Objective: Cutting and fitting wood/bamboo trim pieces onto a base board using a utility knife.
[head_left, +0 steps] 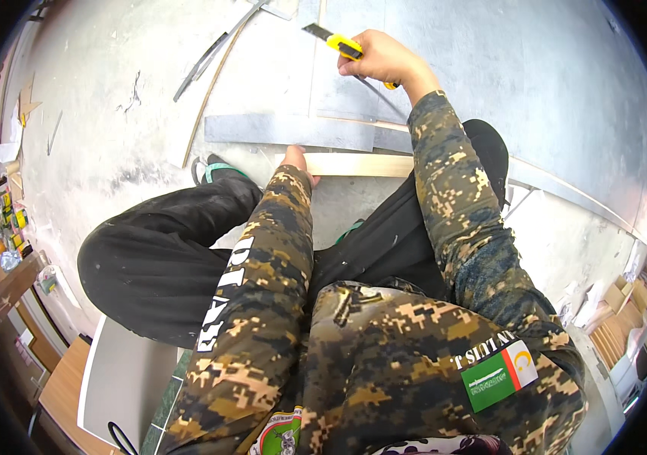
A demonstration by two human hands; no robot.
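My right hand [384, 62], at the upper middle, is closed round a yellow and black utility knife [346, 47] with its dark blade out to the left. A thin dark strip [384, 98] runs from just below that hand toward my sleeve; whether the fingers also hold it, I cannot tell. My left hand [296, 159] grips the left end of a pale wooden strip [357, 164], its fingers partly hidden by the sleeve. Just beyond lies a long grey strip [285, 131] along the edge of a large grey sheet [520, 83].
Thin dark offcuts [209, 61] and a narrow brown-edged strip [213, 95] lie at the upper left. My bent legs and sandalled foot [225, 171] flank the wooden strip. Tools and scraps [16, 220] line the left edge; wood pieces [619, 318] stand at the right.
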